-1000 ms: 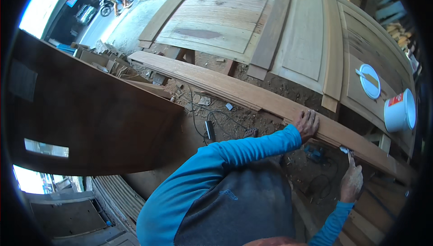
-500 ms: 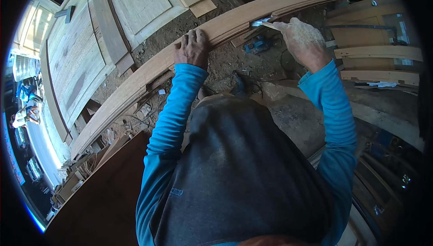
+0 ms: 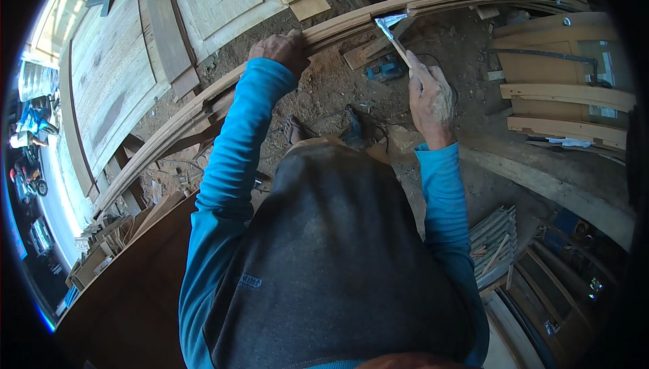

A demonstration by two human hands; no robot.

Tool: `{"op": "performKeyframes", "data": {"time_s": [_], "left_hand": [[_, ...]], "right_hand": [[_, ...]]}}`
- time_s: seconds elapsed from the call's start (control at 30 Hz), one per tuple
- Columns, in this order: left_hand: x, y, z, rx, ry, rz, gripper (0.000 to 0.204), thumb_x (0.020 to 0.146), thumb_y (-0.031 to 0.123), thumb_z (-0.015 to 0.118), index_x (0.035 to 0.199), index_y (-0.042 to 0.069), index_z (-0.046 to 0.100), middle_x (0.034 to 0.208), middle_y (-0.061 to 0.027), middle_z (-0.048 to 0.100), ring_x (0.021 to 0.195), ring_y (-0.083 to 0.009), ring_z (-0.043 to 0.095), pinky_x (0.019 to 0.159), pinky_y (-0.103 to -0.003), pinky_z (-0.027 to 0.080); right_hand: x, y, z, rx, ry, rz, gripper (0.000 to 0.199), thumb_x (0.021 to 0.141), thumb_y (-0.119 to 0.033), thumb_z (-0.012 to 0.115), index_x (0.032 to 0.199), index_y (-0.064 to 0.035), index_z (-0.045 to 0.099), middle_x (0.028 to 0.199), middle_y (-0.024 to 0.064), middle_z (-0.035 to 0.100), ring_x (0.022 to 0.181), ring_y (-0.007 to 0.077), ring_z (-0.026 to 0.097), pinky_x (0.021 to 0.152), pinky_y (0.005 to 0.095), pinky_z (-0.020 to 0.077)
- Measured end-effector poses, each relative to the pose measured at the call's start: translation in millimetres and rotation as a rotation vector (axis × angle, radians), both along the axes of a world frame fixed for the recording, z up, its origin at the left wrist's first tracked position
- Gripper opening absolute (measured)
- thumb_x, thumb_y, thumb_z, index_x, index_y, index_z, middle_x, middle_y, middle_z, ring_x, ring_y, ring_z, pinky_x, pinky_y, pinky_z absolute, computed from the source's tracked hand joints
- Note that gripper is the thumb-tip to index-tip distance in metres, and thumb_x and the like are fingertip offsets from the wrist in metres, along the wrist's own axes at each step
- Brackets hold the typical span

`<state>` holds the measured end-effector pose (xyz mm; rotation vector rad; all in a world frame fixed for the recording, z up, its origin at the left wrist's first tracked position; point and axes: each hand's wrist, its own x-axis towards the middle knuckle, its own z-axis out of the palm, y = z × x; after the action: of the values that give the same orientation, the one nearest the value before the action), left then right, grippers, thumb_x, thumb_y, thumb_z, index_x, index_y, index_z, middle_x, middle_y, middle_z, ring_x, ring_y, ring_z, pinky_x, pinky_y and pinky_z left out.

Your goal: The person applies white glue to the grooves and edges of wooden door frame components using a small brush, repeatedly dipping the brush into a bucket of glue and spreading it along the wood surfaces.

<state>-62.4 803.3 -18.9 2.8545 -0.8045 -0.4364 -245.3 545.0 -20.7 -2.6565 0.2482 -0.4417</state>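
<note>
Ok, R fingers (image 3: 417, 68) pinch tool (image 3: 399, 46); L (image 3: 280, 51) grip plank (image 3: 341, 28).

Open air lies between the hands (image 3: 280, 51) (image 3: 432, 103), a long board (image 3: 338, 30) barring the way ahead, a blue tool (image 3: 385, 69) below.

The left hand (image 3: 280, 51) covers part of the long board (image 3: 341, 26); fingertips seem hidden.

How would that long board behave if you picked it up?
The board looks wooden, so it is probably fairly stiff. Being long and slender, it would likely be unwieldy, perhaps tipping if lifted off-centre. Its ridged side makes rolling seem unlikely.
</note>
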Motion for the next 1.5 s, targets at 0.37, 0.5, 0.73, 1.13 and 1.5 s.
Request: {"op": "performKeyframes", "data": {"time_s": [0.37,0.5,0.73,1.13,1.5], "left_hand": [[34,4,6,-0.062,0.123,-0.107,0.039,0.087,0.037,0.08,0.114,0.011,0.073,0.105,-0.0172,0.076,0.103,-0.0395,0.072,0.091,-0.05,0.058],[36,1,14,-0.071,0.163,-0.087,0.04,0.087,0.038,0.08,0.114,0.01,0.073,0.105,-0.0174,0.076,0.103,-0.0396,0.072,0.091,-0.05,0.058],[28,2,9,-0.007,0.126,-0.075,0.042,0.09,0.038,0.078,0.117,0.007,0.067,0.105,-0.0191,0.076,0.102,-0.0396,0.073,0.09,-0.05,0.058],[-23,-2,-25,-0.087,-0.232,-0.038,0.041,0.094,0.036,0.073,0.123,0.01,0.058,0.126,-0.0166,0.069,0.115,-0.0369,0.069,0.09,-0.053,0.056],[-45,-5,-41,-0.053,-0.393,-0.023,0.044,0.098,0.02,0.059,0.14,0.006,0.054,0.142,-0.0183,0.063,0.129,-0.035,0.062,0.098,-0.055,0.051]], "right_hand": [[15,10,-3,0.027,-0.038,-0.079,0.041,0.102,-0.009,0.058,0.142,-0.0085,0.065,0.099,0.0206,0.063,0.089,0.0395,0.064,0.08,0.0509,0.0523],[19,7,9,0.055,-0.02,-0.08,0.04,0.1,-0.009,0.058,0.139,-0.0066,0.066,0.101,0.0228,0.065,0.093,0.0423,0.064,0.082,0.0523,0.0525],[18,-16,46,0.089,0.025,-0.121,0.034,0.101,-0.012,0.056,0.132,-0.0017,0.066,0.119,0.0254,0.07,0.106,0.0465,0.067,0.089,0.053,0.0538],[30,-64,89,0.237,0.467,-0.035,0.041,0.105,-0.025,0.05,0.135,-0.0029,0.067,0.09,0.015,0.066,0.069,0.0247,0.064,0.062,0.0394,0.0533],[39,-58,46,0.365,0.4,-0.129,0.036,0.102,-0.026,0.054,0.118,0.0008,0.072,0.079,0.0127,0.065,0.06,0.0197,0.064,0.061,0.0388,0.0528]]}}
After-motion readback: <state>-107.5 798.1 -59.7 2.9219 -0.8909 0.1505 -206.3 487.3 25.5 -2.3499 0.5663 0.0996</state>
